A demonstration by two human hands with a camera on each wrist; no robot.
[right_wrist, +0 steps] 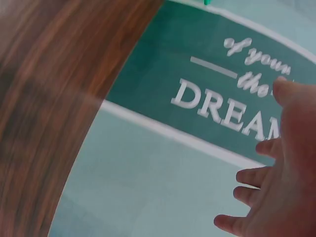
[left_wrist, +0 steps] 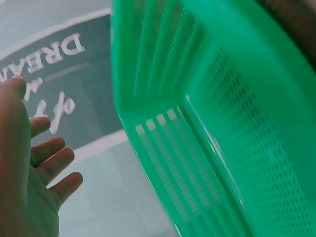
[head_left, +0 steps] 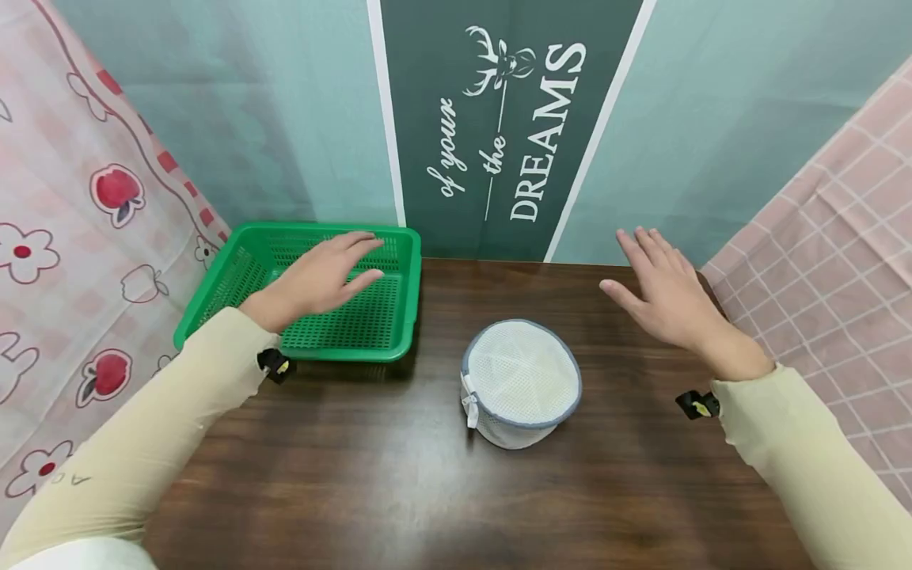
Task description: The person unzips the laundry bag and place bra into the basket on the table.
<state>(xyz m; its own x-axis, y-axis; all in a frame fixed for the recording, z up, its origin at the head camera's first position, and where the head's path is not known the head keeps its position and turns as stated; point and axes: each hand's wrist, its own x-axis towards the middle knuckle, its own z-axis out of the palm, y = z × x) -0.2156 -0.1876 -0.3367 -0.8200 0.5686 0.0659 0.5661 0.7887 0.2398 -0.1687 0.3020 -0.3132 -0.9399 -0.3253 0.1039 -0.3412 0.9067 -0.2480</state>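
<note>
A round white mesh laundry bag (head_left: 523,376) with grey-blue trim and a small white tab stands on the dark wooden table, between and below the two hands in the head view. Above the green plastic basket (head_left: 408,317) hovers my left hand (head_left: 321,273), fingers extended and nothing held. The left wrist view shows the basket (left_wrist: 207,113) beside that hand (left_wrist: 34,173). To the right, my right hand (head_left: 666,293) is held over the table's far side with its fingers spread and straight. It also holds nothing in the right wrist view, where the hand (right_wrist: 281,182) faces the backdrop.
Behind the table (head_left: 399,491) hangs a teal cloth (head_left: 285,119) with a dark green printed panel (head_left: 427,63). A floral curtain (head_left: 64,237) borders the left side, and a pink checked cloth (head_left: 848,261) borders the right. Both wrists carry small black camera mounts.
</note>
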